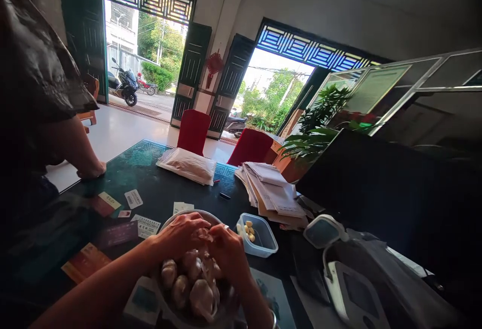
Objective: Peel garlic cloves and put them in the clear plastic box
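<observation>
My left hand and my right hand meet over a round metal bowl. Their fingers are closed together on a piece of garlic with papery skin, partly covered by the fingers. Several whole garlic bulbs and loose skins fill the bowl beneath my hands. Just right of the bowl stands a clear plastic container. Several peeled garlic cloves lie in its left part.
Papers and envelopes are stacked behind the container, beside a plastic-wrapped packet. Cards lie under the glass tabletop at left. A dark monitor and a white device stand right. Another person's hand rests on the table edge.
</observation>
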A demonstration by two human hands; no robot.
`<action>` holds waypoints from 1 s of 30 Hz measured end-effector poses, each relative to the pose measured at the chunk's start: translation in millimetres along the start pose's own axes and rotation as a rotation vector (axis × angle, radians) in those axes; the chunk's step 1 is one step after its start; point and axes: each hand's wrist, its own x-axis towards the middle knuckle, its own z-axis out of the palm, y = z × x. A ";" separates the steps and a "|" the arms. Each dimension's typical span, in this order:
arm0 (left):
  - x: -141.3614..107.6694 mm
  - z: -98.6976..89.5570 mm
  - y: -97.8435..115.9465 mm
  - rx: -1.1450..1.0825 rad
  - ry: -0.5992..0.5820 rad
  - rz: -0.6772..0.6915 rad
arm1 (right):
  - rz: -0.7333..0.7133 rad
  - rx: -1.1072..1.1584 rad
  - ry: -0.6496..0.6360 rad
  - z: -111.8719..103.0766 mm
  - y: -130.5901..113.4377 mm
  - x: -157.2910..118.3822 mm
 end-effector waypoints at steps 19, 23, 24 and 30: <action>-0.1 -7.3 1.3 -0.245 0.056 -0.073 | 0.089 0.008 -0.067 -0.9 -0.7 2.4; 0.2 -10.3 5.0 -0.316 0.051 -0.074 | 0.094 0.060 -0.043 -1.2 1.9 3.2; 0.1 -10.2 5.7 -0.300 0.067 -0.068 | 0.096 0.079 -0.045 -1.4 2.3 3.2; -0.9 -6.5 4.7 -0.127 0.148 -0.027 | 0.148 0.300 -0.114 -7.6 0.5 3.5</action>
